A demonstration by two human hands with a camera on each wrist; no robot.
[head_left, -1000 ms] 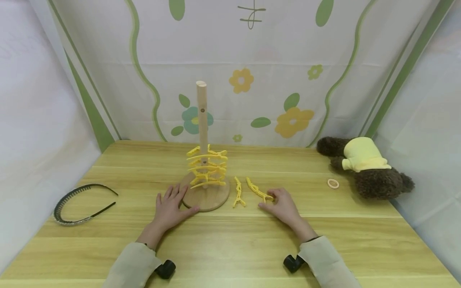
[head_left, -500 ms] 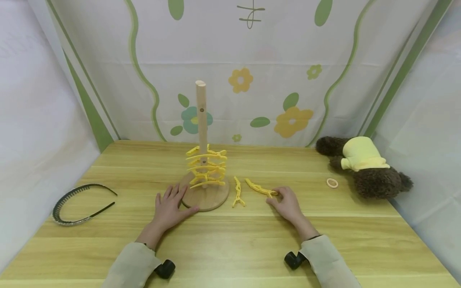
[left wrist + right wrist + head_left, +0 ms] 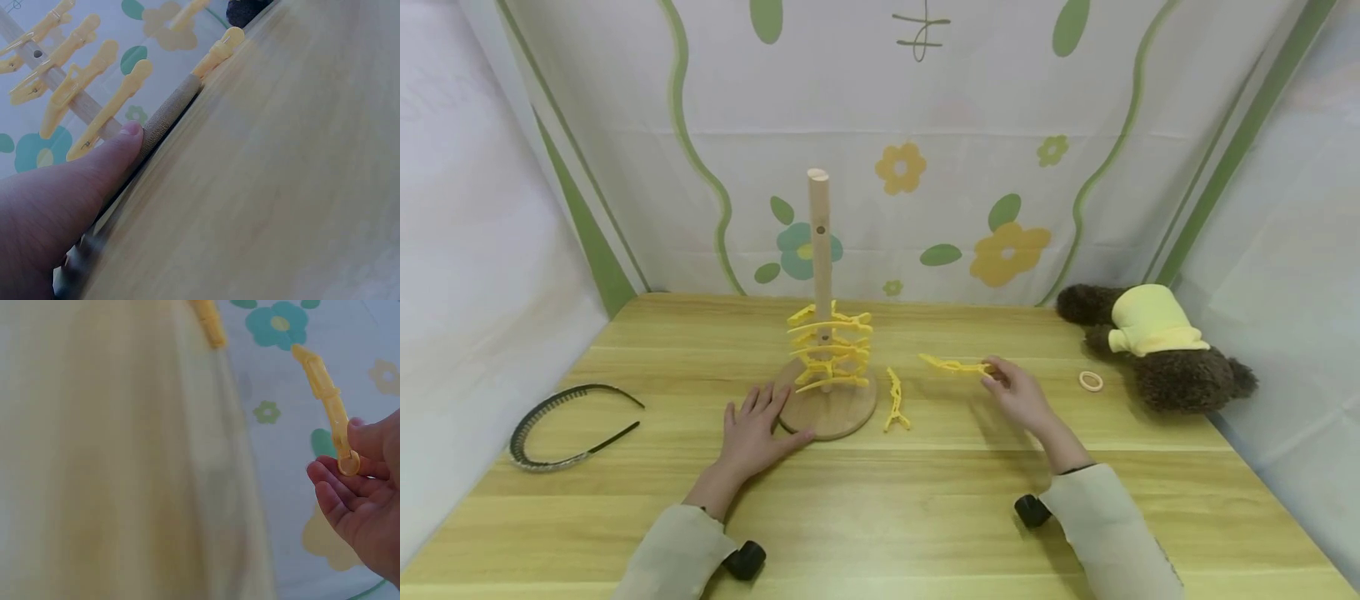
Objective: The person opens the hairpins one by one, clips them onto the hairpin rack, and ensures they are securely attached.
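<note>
My right hand (image 3: 1021, 395) pinches the end of a yellow hair clip (image 3: 953, 365) and holds it up off the table. The right wrist view shows that clip (image 3: 327, 394) between thumb and fingers, its long tip pointing away. My left hand (image 3: 758, 437) rests with spread fingers on the edge of the round wooden base (image 3: 826, 417); in the left wrist view its thumb (image 3: 119, 147) lies at the base's rim. A wooden post (image 3: 822, 250) rises from the base, with several yellow clips (image 3: 831, 350) clamped on its lower part. Another yellow clip (image 3: 896, 400) lies on the table right of the base.
A black toothed headband (image 3: 542, 425) lies at the left. On the right are a small pale ring (image 3: 1092, 382) and a brown plush toy (image 3: 1180, 379) in a yellow shirt. A flower-patterned cloth (image 3: 955, 100) stands behind the wooden table (image 3: 880, 517).
My right hand has lifted the yellow hair clip off the table and moved it away from me and a little to the right. The left hand has stayed on the base.
</note>
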